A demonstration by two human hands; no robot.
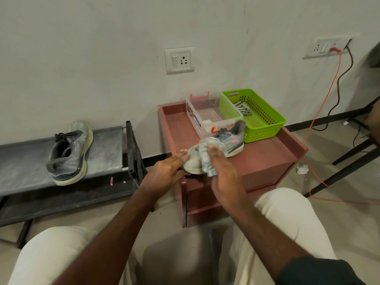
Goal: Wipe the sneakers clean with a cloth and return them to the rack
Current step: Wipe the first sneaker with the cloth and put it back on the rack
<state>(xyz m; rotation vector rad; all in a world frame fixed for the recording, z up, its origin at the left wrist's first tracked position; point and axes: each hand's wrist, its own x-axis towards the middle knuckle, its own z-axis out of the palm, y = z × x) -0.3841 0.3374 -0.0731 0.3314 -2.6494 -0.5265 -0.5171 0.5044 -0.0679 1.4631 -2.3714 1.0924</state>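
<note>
In the head view, a grey sneaker [218, 150] with a pink stripe lies on the front part of a reddish-brown cabinet [265, 159], its pale toe at the near edge and its heel toward the wall; the middle of the shoe is hidden behind a crumpled pale cloth [207, 159] and the fingers over it. The right hand [224, 175] lies on the cloth with fingers nearly straight, pressing it against the shoe; whether the thumb hooks under the cloth cannot be told. The left hand [164, 171] is flat, fingers extended, its tips touching the toe of the sneaker; the two hands sit close together, one on each side of the toe. A second grey sneaker [68, 154] lies tilted on the top shelf of a dark rack [107, 149] to the left, well apart from the cabinet; the rack's left end is cut off by the frame. Behind the first shoe stand a clear plastic box [213, 112] with red clasps and a green basket [259, 118]; a striped item in the basket is too small to make out. Cream trouser legs fill the bottom; the far right edge is blurred.
</note>
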